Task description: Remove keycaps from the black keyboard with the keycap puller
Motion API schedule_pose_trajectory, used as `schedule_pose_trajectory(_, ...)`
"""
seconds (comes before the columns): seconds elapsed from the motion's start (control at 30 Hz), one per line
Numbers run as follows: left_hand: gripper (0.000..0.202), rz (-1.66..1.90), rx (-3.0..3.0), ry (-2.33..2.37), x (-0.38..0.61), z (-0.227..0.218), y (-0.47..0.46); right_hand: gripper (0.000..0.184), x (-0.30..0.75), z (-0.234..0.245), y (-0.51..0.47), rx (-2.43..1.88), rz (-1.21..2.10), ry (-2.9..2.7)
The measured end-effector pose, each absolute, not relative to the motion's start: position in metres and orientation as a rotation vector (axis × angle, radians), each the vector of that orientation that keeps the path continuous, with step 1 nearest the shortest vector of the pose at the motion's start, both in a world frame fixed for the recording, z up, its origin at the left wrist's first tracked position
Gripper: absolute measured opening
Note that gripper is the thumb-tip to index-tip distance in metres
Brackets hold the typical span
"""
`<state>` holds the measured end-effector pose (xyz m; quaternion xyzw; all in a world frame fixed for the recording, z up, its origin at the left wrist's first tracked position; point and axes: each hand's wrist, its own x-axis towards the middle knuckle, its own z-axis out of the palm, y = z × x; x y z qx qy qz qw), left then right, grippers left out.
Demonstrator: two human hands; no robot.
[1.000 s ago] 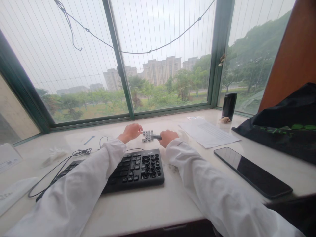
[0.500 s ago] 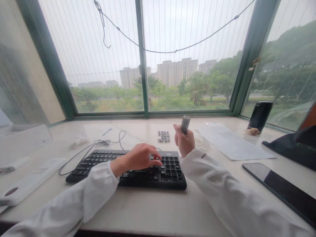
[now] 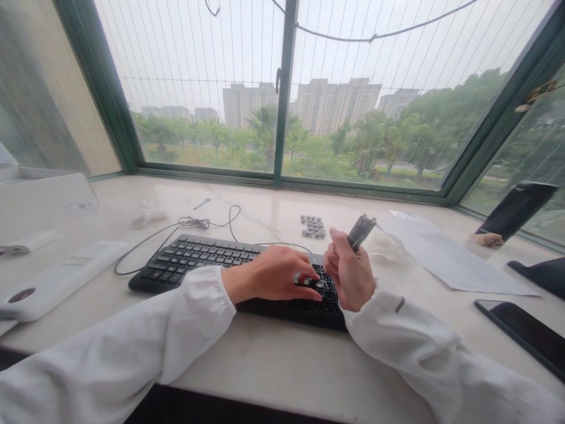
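Note:
A black keyboard (image 3: 207, 253) lies on the white sill, its number pad at the right end showing bare sockets. Over that end is my left hand (image 3: 280, 274), palm down, with thumb and index finger apart at the keys; whether the fingertips touch them I cannot tell. My right hand (image 3: 351, 271) is closed around a stubby dark grey tool (image 3: 362, 231) with a jagged upper end, tilted to the right. The lower part of the tool is hidden in my fist. Beyond the keyboard, several loose keycaps (image 3: 313, 225) lie in rows.
The keyboard cable (image 3: 194, 222) is bundled behind it. Papers (image 3: 445, 253), a dark phone (image 3: 516, 330) and a propped black device (image 3: 518, 206) stand or lie on the right. At left are a white box (image 3: 48, 200) and a flat white case (image 3: 66, 280). Windows rise behind.
The view has shifted and tilted. My right hand has come down to the number pad, its tool leaning further right. My left hand has slid right along the keyboard.

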<state>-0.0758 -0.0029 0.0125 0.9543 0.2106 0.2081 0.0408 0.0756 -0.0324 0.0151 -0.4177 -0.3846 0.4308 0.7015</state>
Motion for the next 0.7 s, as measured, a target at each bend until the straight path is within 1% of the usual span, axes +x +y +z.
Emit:
schedule_pose_trajectory(0.4, 0.030, 0.658, 2.849, 0.612, -0.073, 0.010, -0.001, 0.046, 0.071, 0.008, -0.033, -1.006, 0.874, -0.920)
schedule_pose_trajectory(0.7, 0.030, 0.666, 2.781, 0.572, -0.072, 0.011, 0.000, 0.045, 0.067, 0.001, -0.028, -1.059, 0.829, -0.942)
